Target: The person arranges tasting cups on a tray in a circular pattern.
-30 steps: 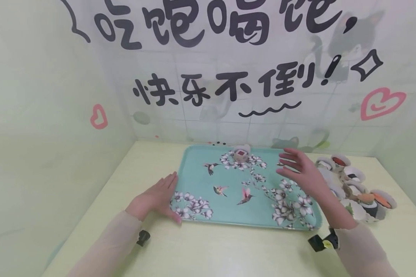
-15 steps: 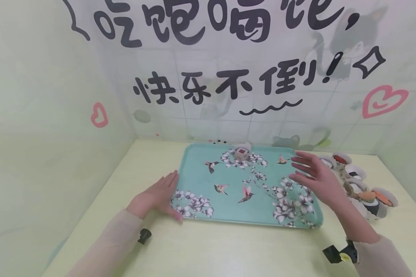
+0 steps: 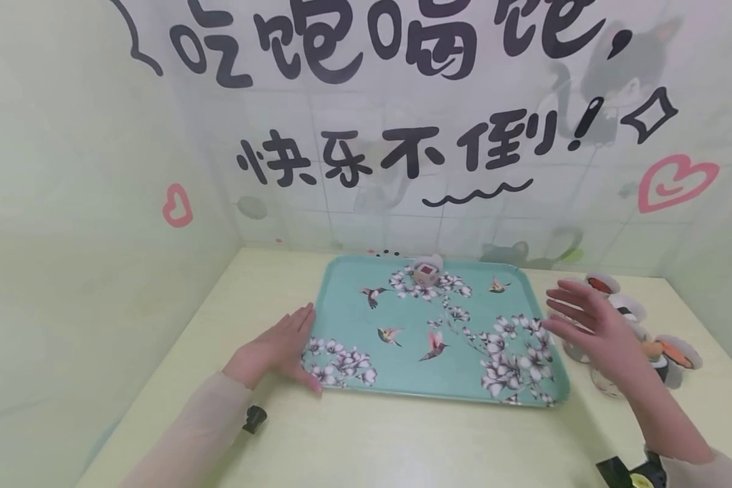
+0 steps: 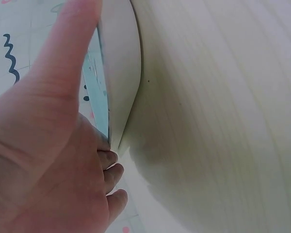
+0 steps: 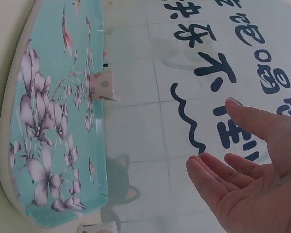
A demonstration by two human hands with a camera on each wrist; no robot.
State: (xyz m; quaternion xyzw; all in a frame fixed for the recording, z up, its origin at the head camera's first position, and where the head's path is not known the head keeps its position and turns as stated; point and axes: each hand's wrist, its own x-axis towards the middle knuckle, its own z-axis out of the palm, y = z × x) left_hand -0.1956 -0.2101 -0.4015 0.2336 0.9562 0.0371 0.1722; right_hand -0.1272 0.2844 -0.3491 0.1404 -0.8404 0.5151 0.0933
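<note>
A turquoise tray [image 3: 354, 325] with a blossom and bird print lies on the table. My left hand [image 3: 277, 344] rests against its left edge, fingers straight and the thumb spread at the near corner. In the left wrist view, the thumb of the left hand [image 4: 43, 102] lies along the tray's rim [image 4: 121, 58]. Near the tray's far edge stands a small patterned paper cup [image 3: 427, 272] with a red square, like sushi. My right hand [image 3: 598, 332] hovers beyond the tray's right side with relaxed fingers, holding nothing, and partly hides several sushi-like pieces in paper cups [image 3: 667, 362].
The pale wooden table [image 3: 402, 440] runs back to a printed wall curtain [image 3: 390, 224] with large black characters. Curtain also closes off the left side [image 3: 97, 271] and the right.
My right hand has moved right, from over the tray's right part to in front of the sushi-like pieces. The left hand and the tray have stayed put.
</note>
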